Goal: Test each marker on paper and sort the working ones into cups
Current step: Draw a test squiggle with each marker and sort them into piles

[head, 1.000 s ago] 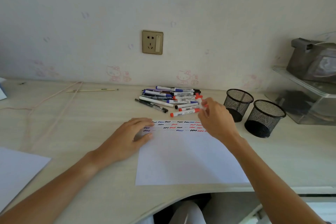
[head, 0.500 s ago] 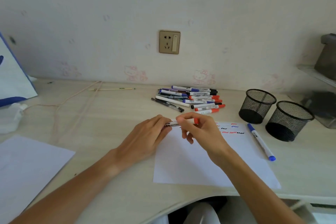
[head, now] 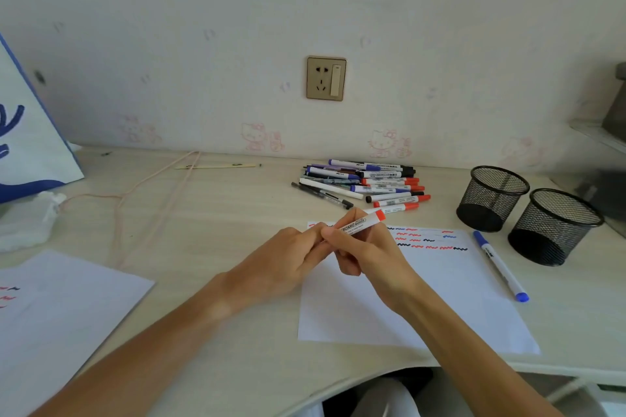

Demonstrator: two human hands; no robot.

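A white board marker with a red end (head: 359,223) is held over the top left of the test paper (head: 440,298). My right hand (head: 366,250) grips its barrel. My left hand (head: 288,261) pinches the marker's left end, which the fingers hide. Red, blue and black squiggles run along the top of the paper. A pile of several markers (head: 369,184) lies behind the paper. Two black mesh cups (head: 491,196) (head: 555,225) stand at the right, both looking empty. A blue marker (head: 499,264) lies on the paper's right edge.
A second sheet with a few marks (head: 61,315) lies at the front left. A pink cord (head: 149,193) and a thin stick (head: 216,165) lie at the back left, beside a white and blue bag (head: 23,132). A clear shelf (head: 599,135) stands at the far right.
My right hand picked a red marker from the pile and brought it over the paper. My left hand left the paper and took the marker's other end. The view shifted left.
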